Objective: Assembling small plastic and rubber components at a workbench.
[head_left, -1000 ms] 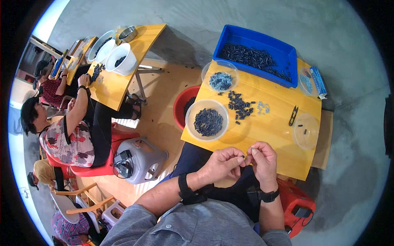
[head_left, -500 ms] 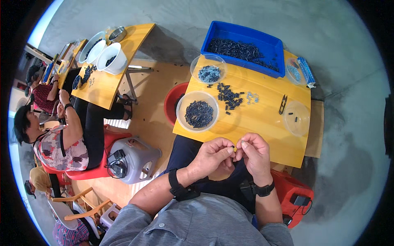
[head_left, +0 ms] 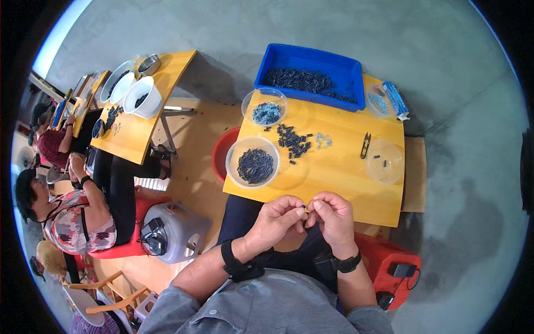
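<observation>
My left hand (head_left: 280, 219) is closed in a pinch on a small black piece (head_left: 304, 207) with a spot of yellow at its end. Close against it, my right hand (head_left: 334, 219) pinches too, its fingertips meeting the left's at that piece. Whatever lies between the right fingertips is too small to make out. Both hands hover just off the table's near edge, above my lap. Nearest on the table (head_left: 334, 189) stands a clear round tub (head_left: 229, 167) of short black pieces. Beyond it are a loose heap of black cylinders (head_left: 293, 142) and a few small clear bits (head_left: 323, 140).
Farther back are a tub of light-blue pieces (head_left: 267, 113), a blue tray (head_left: 311, 54) of black pieces and a blue-and-white box (head_left: 395, 100). Thread snips (head_left: 365, 146) lie beside a clear lid (head_left: 384, 172). A red bucket (head_left: 221, 153) stands left; a co-worker (head_left: 83, 214) sits at another table.
My fingertips have come together, the right hand moving in against the left at the small piece. The whole view has shifted slightly, with the table lower and more to the left.
</observation>
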{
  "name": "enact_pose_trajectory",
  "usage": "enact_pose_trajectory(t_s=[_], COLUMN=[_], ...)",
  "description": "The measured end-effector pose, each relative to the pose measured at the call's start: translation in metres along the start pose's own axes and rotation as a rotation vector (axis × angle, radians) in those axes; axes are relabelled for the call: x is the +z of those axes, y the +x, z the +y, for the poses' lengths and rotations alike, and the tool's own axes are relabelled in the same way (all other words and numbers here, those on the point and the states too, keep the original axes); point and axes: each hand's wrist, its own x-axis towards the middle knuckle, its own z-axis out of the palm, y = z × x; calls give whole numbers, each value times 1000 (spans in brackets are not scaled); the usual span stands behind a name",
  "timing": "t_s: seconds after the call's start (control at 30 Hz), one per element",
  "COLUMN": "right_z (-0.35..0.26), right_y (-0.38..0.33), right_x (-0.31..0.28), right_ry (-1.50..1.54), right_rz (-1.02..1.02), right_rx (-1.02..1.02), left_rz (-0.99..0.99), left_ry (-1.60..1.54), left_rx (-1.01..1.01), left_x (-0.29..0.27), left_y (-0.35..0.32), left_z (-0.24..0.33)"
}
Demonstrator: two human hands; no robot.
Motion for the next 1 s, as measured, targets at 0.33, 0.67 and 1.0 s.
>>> enact_pose_trajectory(t_s=[0.33, 0.67, 1.0], right_z=[-20, -25, -18], right_y=[0, 1, 6], right_x=[2, 1, 10], right_ry=[76, -109, -153], right_rz=[69, -5, -25], right_rx=[-54, -73, -104], left_rz=[-38, -75, -85], left_ry=[20, 24, 125], left_rx=[-11, -34, -7], left_x=[12, 16, 4], left_y=[8, 15, 13], left_z=[9, 19, 21])
